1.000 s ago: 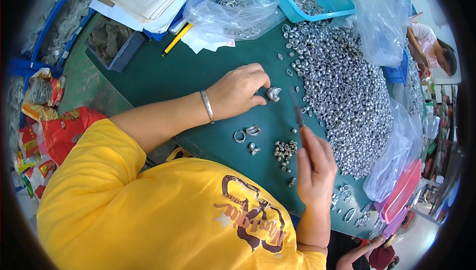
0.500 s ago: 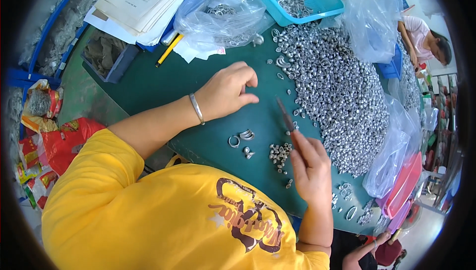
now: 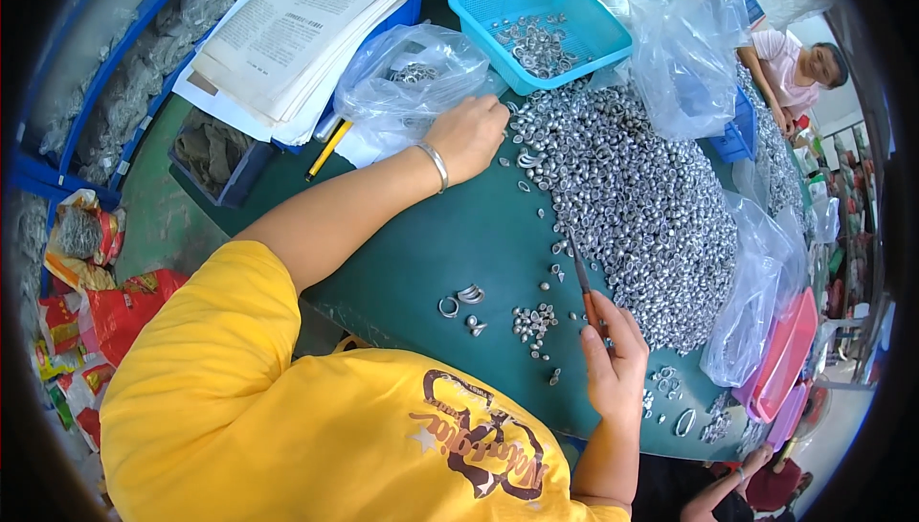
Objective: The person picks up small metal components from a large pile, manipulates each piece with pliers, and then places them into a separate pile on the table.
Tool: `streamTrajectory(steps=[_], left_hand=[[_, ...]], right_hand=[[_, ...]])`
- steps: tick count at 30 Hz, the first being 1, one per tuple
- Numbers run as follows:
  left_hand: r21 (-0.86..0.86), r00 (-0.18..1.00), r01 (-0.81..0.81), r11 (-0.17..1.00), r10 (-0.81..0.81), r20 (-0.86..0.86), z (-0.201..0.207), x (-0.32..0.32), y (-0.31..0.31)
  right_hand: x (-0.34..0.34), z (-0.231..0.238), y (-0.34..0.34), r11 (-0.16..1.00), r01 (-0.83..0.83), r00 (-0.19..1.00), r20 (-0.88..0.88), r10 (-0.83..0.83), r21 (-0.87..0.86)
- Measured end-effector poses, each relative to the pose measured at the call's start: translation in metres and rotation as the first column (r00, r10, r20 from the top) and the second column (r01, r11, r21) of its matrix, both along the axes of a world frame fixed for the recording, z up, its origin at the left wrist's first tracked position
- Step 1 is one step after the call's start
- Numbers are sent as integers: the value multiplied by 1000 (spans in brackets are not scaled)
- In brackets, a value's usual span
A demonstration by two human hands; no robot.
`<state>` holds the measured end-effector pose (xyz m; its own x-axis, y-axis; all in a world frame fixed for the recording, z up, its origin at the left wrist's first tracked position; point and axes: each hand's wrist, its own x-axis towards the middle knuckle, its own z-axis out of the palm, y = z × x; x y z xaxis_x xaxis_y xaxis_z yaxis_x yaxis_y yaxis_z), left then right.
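A wide heap of small silver-coloured metal pieces (image 3: pixel 632 206), many of them rings, covers the right of the green table. Against its far left edge my left hand (image 3: pixel 467 142) lies with fingers curled; their tips are hidden, so what they pinch cannot be made out. My right hand (image 3: pixel 615 359) grips a slim tool (image 3: pixel 582 268) with a reddish-brown handle and dark pointed blade; knife or file, I cannot tell. The blade's tip is at the heap's near left edge. Left of that hand sit a cluster of small pieces (image 3: pixel 534 327) and several separate rings (image 3: pixel 469 294).
At the back stand a turquoise basket (image 3: pixel 613 48) holding metal pieces, a clear bag (image 3: pixel 369 81) and stacked papers (image 3: pixel 306 34). A grey bin (image 3: pixel 230 192) and yellow pencil (image 3: pixel 328 150) lie left. Plastic bags (image 3: pixel 756 283) and a red tray (image 3: pixel 787 354) flank the heap. Another person (image 3: pixel 790 77) sits far right.
My left hand has moved forward to the heap's far edge, its fingers curling in. My right hand has shifted slightly, bringing the tool's tip to the heap. The view has tilted a little.
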<state>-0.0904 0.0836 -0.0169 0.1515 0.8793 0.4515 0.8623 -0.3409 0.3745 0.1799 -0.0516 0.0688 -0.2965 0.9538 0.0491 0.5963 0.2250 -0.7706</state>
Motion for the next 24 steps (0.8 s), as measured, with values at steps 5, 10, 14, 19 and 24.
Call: streamTrajectory(steps=[5, 10, 14, 19, 24], left_hand=[[40, 964, 158, 987, -163, 212, 11, 19, -5], [75, 985, 165, 983, -169, 40, -5, 30, -10], [-13, 866, 146, 989, -121, 486, 5, 23, -12], [-170, 767, 55, 984, 67, 638, 7, 13, -2], [-91, 879, 75, 993, -22, 476, 10, 22, 16]], right_hand=[[11, -2, -3, 996, 64, 998, 5, -64, -61], [4, -1, 1, 1000, -10, 1000, -3, 10, 9], [5, -2, 4, 1000, -12, 1000, -17, 13, 26], [4, -3, 6, 1000, 1, 1000, -3, -1, 2], [2, -3, 8, 999, 43, 999, 8, -43, -9]])
